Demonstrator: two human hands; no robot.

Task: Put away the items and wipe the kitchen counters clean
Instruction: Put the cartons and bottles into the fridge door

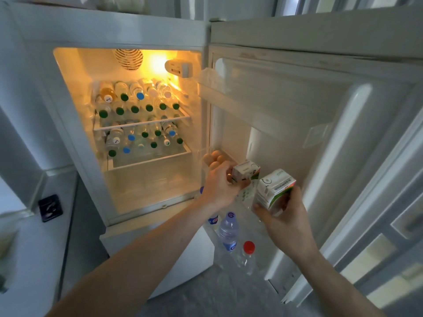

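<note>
- The right hand [288, 223] grips a white-and-green carton [274, 189] from below, tilted; judged loosely held, it could slip onto the bottles [229, 232] standing in the door shelf just beneath.
- The left hand [219, 186] clasps a second carton [246, 171], just beyond the first and at the door shelf [246, 202] above those bottles.
- Eggs [214, 157] sit right behind the left hand's fingers; pushing the second carton further back could knock or crack them.
- Both cartons look small, boxy, clean and undented.
</note>
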